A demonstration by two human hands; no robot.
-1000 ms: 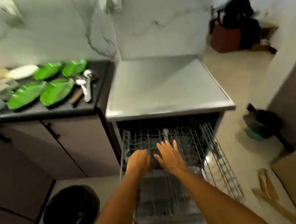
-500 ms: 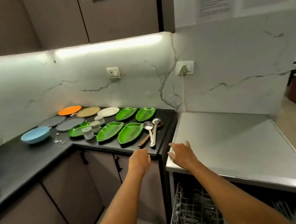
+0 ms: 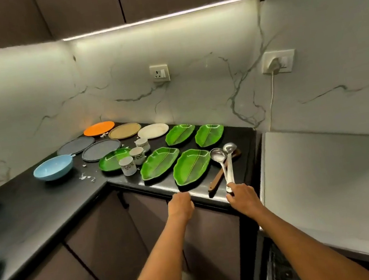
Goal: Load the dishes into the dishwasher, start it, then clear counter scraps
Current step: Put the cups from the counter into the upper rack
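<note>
You have turned from the dishwasher rack to the table. Your right hand, at 5 o'clock, now pinches the handle ends of two metal ladles. Your left hand curls its fingers on the table's front edge, holding nothing. Loading is likely just beginning. Green leaf plates lie just beside at 12; open room lies right, at 3.

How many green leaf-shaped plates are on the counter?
5. Two at the back near the wall, two in front of them near the counter edge, and one further left, partly hidden behind the cups.
</note>
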